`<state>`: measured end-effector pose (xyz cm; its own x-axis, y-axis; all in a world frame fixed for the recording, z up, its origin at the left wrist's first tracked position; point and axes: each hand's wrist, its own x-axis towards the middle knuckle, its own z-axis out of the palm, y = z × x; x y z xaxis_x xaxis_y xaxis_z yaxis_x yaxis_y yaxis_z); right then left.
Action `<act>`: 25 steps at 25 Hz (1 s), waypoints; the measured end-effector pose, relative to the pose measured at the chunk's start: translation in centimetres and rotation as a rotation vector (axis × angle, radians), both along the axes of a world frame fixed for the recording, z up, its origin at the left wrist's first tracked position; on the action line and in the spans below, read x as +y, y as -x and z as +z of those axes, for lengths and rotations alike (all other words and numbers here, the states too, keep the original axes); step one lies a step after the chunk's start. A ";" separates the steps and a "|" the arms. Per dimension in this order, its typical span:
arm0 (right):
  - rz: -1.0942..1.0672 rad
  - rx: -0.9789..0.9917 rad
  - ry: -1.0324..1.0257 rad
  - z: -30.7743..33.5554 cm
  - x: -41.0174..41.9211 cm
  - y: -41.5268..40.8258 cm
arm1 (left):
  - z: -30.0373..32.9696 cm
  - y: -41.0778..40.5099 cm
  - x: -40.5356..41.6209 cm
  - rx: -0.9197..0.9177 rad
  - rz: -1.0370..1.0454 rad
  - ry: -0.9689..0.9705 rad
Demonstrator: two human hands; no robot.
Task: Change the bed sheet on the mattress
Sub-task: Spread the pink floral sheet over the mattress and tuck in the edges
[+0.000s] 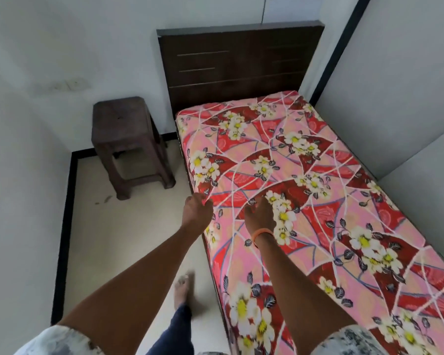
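Left hand (197, 206) is pinching the pink-and-red floral cotton bed sheet (305, 201) at its near edge — right hand (260, 213) is lying open-fingered on the smooth, taut cloth.

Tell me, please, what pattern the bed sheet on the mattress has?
Pink and red with white-and-yellow flowers, on the bed sheet; head view.

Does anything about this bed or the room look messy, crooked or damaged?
Nothing much stands out. The floral sheet lies flat and smooth over the mattress, the brown stool stands upright beside the headboard. Only a few dark marks show on the floor near the stool.
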<state>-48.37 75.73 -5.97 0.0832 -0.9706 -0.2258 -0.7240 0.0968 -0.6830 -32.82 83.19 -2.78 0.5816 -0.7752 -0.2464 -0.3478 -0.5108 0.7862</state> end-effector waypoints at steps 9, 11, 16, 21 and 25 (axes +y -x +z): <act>0.007 0.253 0.006 -11.6 -12.4 -11.1 | -13.7 -11.2 -16.4 -0.246 -0.506 -0.157; -0.006 0.367 0.046 -17.5 -16.2 -10.5 | -19.2 -11.4 -19.4 -0.309 -0.604 -0.134; -0.432 0.656 -0.019 -31.4 -22.5 -10.9 | -33.0 -15.9 -24.7 -0.568 -0.789 -0.080; 0.017 0.752 0.182 -33.6 -23.6 -22.5 | -36.5 -23.7 -25.8 -0.750 -0.864 -0.029; 0.773 0.514 0.342 -31.6 -25.4 -29.1 | -35.1 -30.7 -27.3 -0.862 -1.030 -0.074</act>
